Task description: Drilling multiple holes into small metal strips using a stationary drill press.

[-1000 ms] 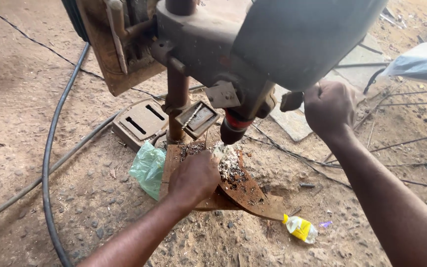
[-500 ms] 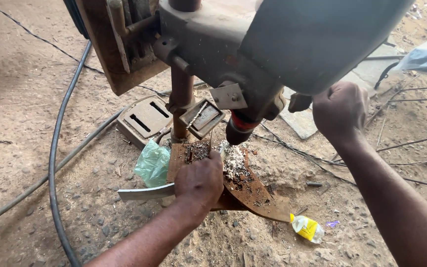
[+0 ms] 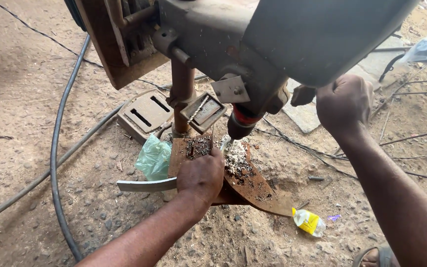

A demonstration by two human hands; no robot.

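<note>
Item: drill press (image 3: 253, 44), grey head on a rust-brown column, standing on dirt ground.

Left hand (image 3: 202, 173) — pressed flat over a curved metal strip (image 3: 144, 185), pinning it to the rusty work table (image 3: 253, 185); fingers folded down on the strip. The strip's free end pokes out left, beside a crumpled green plastic bag (image 3: 153, 158).

Right hand (image 3: 344, 101) — fist clamped round the feed handle (image 3: 302, 95) at the head's right side.

Change since 1 second ago: the strip's pale end now shows left of the hand, where it was hidden before, and the left hand has slid a little right along the table. The chuck (image 3: 240, 123) sits just above a heap of pale swarf — judged, drilling is under way and the strip was repositioned under the bit.

Nearby: 1 black cable (image 3: 55, 148), 1 yellow wrapper (image 3: 308, 221).
</note>
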